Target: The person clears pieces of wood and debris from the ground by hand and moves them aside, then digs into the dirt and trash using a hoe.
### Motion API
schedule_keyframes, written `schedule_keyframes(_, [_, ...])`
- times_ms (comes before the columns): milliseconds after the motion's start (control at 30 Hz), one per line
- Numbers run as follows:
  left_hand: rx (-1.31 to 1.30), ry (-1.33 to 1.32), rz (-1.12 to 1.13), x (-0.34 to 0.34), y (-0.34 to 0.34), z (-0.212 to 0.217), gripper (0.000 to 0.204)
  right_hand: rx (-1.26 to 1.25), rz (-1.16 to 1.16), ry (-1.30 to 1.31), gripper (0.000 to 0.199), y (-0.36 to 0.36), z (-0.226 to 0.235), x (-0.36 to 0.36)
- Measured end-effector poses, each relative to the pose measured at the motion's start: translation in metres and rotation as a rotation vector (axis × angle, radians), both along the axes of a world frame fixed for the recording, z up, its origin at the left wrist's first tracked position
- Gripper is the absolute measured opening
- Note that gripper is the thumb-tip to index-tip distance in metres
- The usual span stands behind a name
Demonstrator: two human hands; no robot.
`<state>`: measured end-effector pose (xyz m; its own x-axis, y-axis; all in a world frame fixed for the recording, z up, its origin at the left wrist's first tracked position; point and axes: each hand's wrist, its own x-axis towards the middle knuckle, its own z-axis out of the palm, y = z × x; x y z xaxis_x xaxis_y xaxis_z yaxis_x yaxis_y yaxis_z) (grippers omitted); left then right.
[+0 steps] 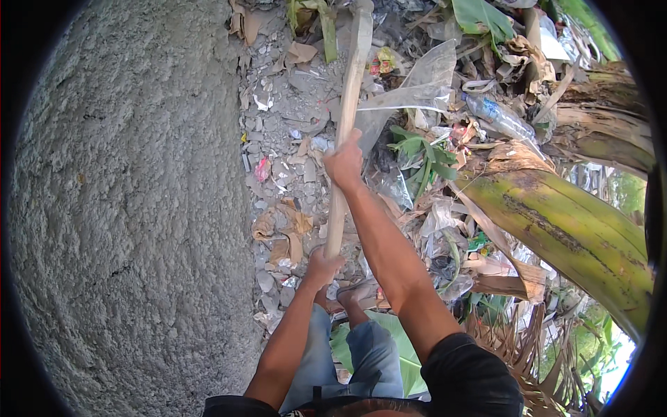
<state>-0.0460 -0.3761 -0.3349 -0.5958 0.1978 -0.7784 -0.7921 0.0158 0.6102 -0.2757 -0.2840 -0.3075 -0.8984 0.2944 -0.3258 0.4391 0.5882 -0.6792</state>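
A long, pale wooden tool handle runs from near my legs up to the top edge of the head view. My left hand is closed around its lower end. Farther up the shaft, my right hand grips it too, fingers wrapped round the wood. The far end reaches the frame's top edge, and I cannot tell what tool it belongs to. Under the handle lies ground strewn with rubble and litter. A clear plastic sheet lies just right of the shaft.
A rough grey wall fills the left side. On the right, a thick green banana stem leans across, with dry leaves around it. A crushed plastic bottle lies among the rubbish. My feet stand on the littered ground, near a broad green leaf.
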Motion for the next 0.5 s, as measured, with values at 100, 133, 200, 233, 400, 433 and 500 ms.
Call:
schedule_keyframes(100, [-0.158, 0.058, -0.057, 0.036, 0.000, 0.010, 0.046, -0.114, -0.033, 0.011, 0.059, 0.009, 0.009, 0.035])
schedule_keyframes(133, [-0.231, 0.058, -0.125, 0.047, 0.001, 0.015, 0.047, -0.160, -0.068, 0.037, 0.058, 0.017, 0.009, 0.049])
schedule_keyframes(200, [-0.280, 0.084, -0.196, 0.070, 0.003, 0.024, 0.048, -0.186, -0.174, -0.049, 0.058, 0.033, 0.002, 0.077])
schedule_keyframes(233, [-0.327, 0.079, -0.288, 0.085, 0.005, 0.029, 0.049, -0.252, -0.170, -0.014, 0.060, 0.042, -0.004, 0.096])
schedule_keyframes(400, [-0.470, 0.158, -0.391, 0.184, 0.023, 0.066, 0.042, -0.238, -0.289, -0.233, 0.064, 0.067, -0.021, 0.220])
schedule_keyframes(433, [-0.522, 0.201, -0.425, 0.201, 0.025, 0.071, 0.041, -0.277, -0.311, -0.245, 0.063, 0.069, -0.019, 0.243])
schedule_keyframes(500, [-0.506, 0.181, -0.434, 0.227, 0.021, 0.081, 0.041, -0.309, -0.354, -0.298, 0.061, 0.070, -0.019, 0.276])
